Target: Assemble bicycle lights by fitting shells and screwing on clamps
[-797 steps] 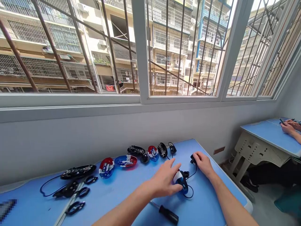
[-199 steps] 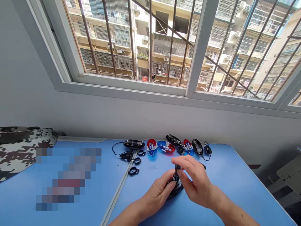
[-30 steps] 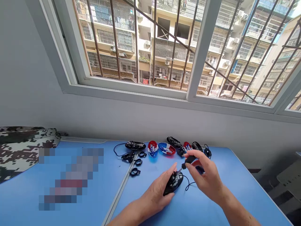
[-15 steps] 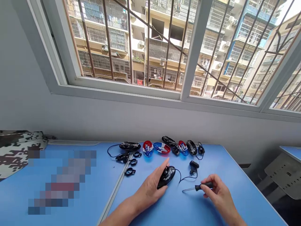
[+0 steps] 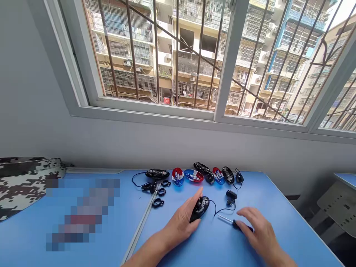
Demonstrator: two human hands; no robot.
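My left hand (image 5: 180, 221) lies over a black computer mouse (image 5: 200, 207) on the blue table (image 5: 105, 237), with fingers curled along its side and thumb raised. The mouse's thin black cable runs right to a black plug (image 5: 230, 195). My right hand (image 5: 257, 228) rests flat, fingers stretched out, on the black handle of a screwdriver (image 5: 228, 221). The screwdriver lies on the table with its metal shaft pointing left toward the mouse.
Along the table's far edge sits a row of mouse parts: black shells (image 5: 157, 173), red-and-blue shells (image 5: 193, 175) and another black mouse (image 5: 228, 174). Black ring-shaped pieces (image 5: 157, 202) lie by the table seam. A camouflage cloth (image 5: 25, 181) covers the left end. Another desk (image 5: 346, 180) stands at right.
My right hand carried the screwdriver from above the mouse down to the right, laid it on the table and flattened over its handle. My left hand stays on the mouse.
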